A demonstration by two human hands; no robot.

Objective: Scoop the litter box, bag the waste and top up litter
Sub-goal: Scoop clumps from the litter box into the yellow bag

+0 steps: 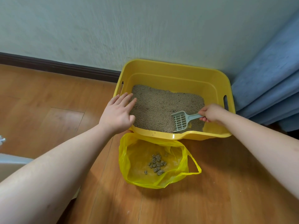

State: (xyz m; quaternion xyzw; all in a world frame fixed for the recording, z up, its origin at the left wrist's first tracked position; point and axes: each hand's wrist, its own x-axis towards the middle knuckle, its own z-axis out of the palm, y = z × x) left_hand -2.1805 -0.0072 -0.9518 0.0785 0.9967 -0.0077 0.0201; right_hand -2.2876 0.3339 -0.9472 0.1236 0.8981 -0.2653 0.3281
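Grey plastic scoop (180, 121) was gripped by the handle in the right hand (210, 112), its long axis pointing toward eight o'clock; the waste bag (129, 159) lay at six o'clock of the litter box (161, 68), steadied by the flat, unclenched left hand (119, 113).

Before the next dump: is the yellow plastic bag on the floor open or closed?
Open: the thin yellow plastic bag has its mouth spread wide, with grey clumps of waste visible inside.
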